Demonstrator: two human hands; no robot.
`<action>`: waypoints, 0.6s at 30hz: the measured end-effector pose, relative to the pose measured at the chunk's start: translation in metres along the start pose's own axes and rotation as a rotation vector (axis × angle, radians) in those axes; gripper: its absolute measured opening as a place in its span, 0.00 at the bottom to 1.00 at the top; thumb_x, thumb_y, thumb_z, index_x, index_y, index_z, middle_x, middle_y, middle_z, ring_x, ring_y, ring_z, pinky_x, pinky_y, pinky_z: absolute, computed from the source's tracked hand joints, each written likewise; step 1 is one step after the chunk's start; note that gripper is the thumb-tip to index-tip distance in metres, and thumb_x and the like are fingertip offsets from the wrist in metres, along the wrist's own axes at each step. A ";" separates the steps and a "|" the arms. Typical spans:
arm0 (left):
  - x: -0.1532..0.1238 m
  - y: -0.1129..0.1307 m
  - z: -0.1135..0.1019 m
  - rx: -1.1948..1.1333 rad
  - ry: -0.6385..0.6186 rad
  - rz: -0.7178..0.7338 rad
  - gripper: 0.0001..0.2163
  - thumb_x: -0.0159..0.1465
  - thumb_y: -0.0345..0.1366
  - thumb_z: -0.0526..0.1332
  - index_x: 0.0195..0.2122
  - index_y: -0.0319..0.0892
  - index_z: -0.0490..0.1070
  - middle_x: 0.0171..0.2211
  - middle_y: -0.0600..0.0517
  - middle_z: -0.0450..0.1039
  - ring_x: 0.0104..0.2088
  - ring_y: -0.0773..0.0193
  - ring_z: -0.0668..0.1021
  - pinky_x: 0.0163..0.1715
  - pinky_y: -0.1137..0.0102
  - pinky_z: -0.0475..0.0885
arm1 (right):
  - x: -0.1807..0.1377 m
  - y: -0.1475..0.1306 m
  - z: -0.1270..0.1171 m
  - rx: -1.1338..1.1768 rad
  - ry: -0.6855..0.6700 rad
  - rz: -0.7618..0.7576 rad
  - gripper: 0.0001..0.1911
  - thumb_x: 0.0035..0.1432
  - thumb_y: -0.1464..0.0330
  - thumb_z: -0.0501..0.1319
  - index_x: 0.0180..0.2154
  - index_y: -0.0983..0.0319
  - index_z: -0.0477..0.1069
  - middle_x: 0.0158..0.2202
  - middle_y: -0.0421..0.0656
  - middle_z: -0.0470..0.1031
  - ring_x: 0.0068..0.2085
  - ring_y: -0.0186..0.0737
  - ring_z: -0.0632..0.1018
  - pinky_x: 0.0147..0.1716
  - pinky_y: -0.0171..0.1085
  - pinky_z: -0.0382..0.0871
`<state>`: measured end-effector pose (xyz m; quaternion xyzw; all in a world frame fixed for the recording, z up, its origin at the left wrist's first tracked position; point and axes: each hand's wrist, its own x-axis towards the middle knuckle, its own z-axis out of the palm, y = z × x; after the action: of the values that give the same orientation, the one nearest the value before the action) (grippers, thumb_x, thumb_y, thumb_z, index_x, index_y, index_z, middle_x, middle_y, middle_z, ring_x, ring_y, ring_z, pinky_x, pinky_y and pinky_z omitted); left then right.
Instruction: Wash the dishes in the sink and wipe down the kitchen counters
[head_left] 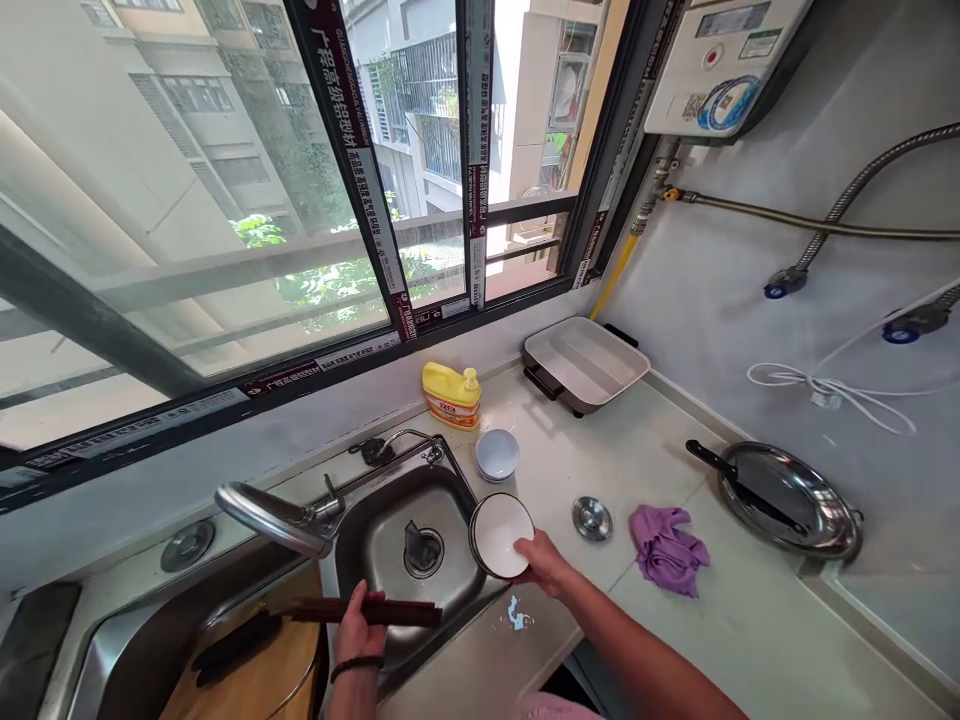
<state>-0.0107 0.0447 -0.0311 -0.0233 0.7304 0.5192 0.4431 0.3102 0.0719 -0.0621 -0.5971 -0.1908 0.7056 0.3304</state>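
My left hand (361, 628) is closed around a bundle of dark red-brown chopsticks (412, 612), held level over the near side of the sink basin. My right hand (541, 563) grips a small stack of white bowls (501, 532) with dark rims at the basin's right edge; its thumb rests inside the top one. Whether the stack touches the counter, I cannot tell. Just behind it stand light-coloured bowls (497, 455), nested together. Below my hands, a grey strainer bag (420, 548) sits in the drain of the steel sink (382, 530).
The left basin holds a wooden cutting board (244, 665) under the faucet (274, 520). On the counter are a yellow detergent bottle (451, 395), a rectangular electric pan (586, 362), a metal lid (592, 519), a purple cloth (667, 550) and a knife (750, 490) on a steel tray (832, 500).
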 end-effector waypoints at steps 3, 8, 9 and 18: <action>-0.013 0.008 0.006 -0.144 -0.028 -0.162 0.10 0.65 0.31 0.60 0.26 0.47 0.65 0.21 0.56 0.71 0.28 0.59 0.82 0.47 0.59 0.81 | -0.009 -0.015 -0.028 -0.150 0.105 -0.058 0.31 0.48 0.68 0.61 0.55 0.65 0.70 0.38 0.52 0.82 0.28 0.45 0.81 0.22 0.39 0.75; -0.036 0.014 0.012 -0.219 -0.155 -0.081 0.08 0.69 0.36 0.61 0.31 0.45 0.70 0.33 0.50 0.82 0.37 0.59 0.85 0.49 0.59 0.80 | -0.011 -0.028 -0.070 -0.312 0.180 -0.115 0.32 0.48 0.68 0.59 0.57 0.63 0.71 0.40 0.53 0.82 0.31 0.47 0.82 0.25 0.41 0.76; -0.040 0.016 0.012 -0.247 -0.164 -0.076 0.07 0.68 0.37 0.62 0.32 0.45 0.71 0.35 0.50 0.82 0.38 0.58 0.85 0.49 0.59 0.80 | -0.010 -0.028 -0.076 -0.330 0.188 -0.111 0.32 0.48 0.67 0.59 0.57 0.62 0.71 0.41 0.54 0.82 0.31 0.47 0.82 0.25 0.41 0.77; -0.060 0.023 0.000 -0.377 -0.202 0.072 0.03 0.69 0.34 0.64 0.40 0.42 0.77 0.41 0.47 0.84 0.40 0.60 0.86 0.50 0.63 0.80 | 0.009 -0.020 -0.109 -0.314 0.187 0.008 0.28 0.52 0.65 0.58 0.56 0.64 0.67 0.38 0.56 0.82 0.31 0.50 0.84 0.32 0.44 0.80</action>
<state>0.0144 0.0302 0.0263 -0.0276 0.5726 0.6620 0.4829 0.4195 0.0784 -0.0784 -0.7051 -0.2648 0.6098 0.2467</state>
